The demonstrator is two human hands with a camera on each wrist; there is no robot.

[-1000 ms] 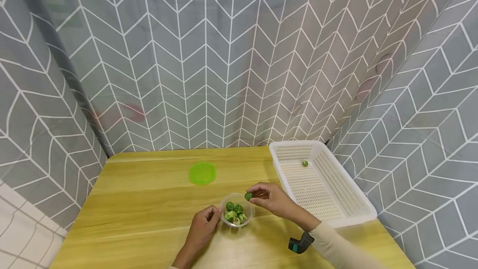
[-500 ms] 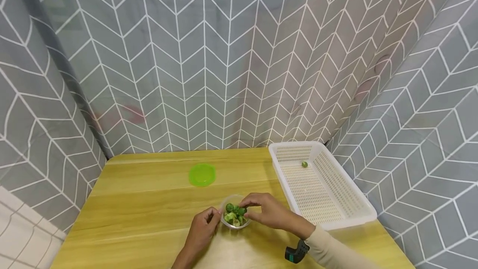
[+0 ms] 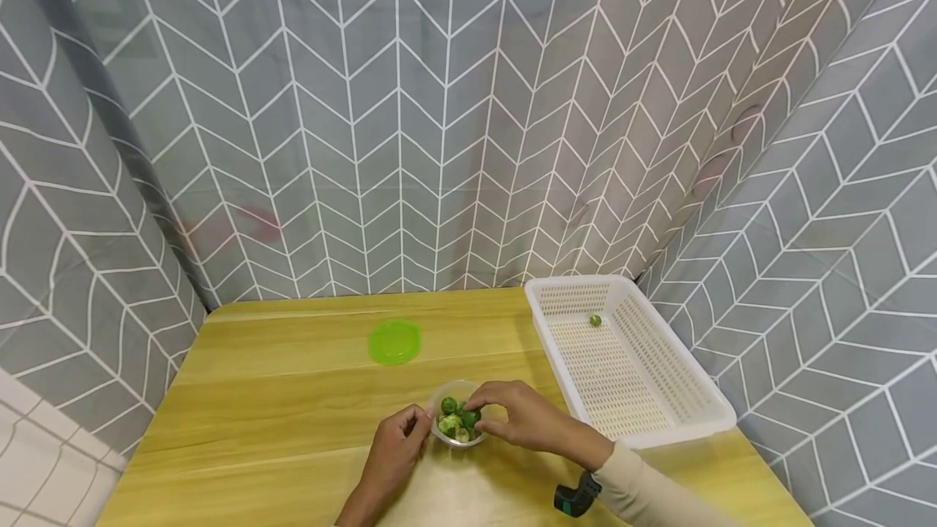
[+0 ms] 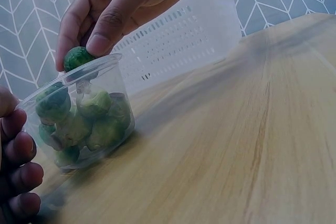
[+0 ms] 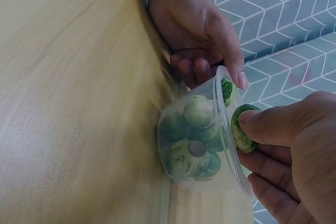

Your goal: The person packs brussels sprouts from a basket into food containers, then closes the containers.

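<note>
A clear round plastic tub (image 3: 457,439) stands on the table with several Brussels sprouts (image 5: 189,156) piled inside. My right hand (image 3: 520,417) pinches one Brussels sprout (image 5: 244,129) between thumb and fingers at the tub's mouth, just over the heap. In the left wrist view that held sprout (image 4: 79,59) shows at the level of the rim. My left hand (image 3: 395,446) steadies the tub from its left side, the thumb at the rim and the other fingers curled by the wall. Part of the tub's right side is covered by my right hand in the head view.
Behind the tub lies a green round lid (image 3: 395,341). To the right is a white perforated plastic basket (image 3: 578,389) with a single Brussels sprout (image 3: 595,320) near its far end. A grey patterned curtain (image 3: 439,120) borders the wooden table (image 3: 278,397).
My right hand has carried its Brussels sprout leftward and down, from above the right rim to the heap in the tub. My left hand stays at the rim.
</note>
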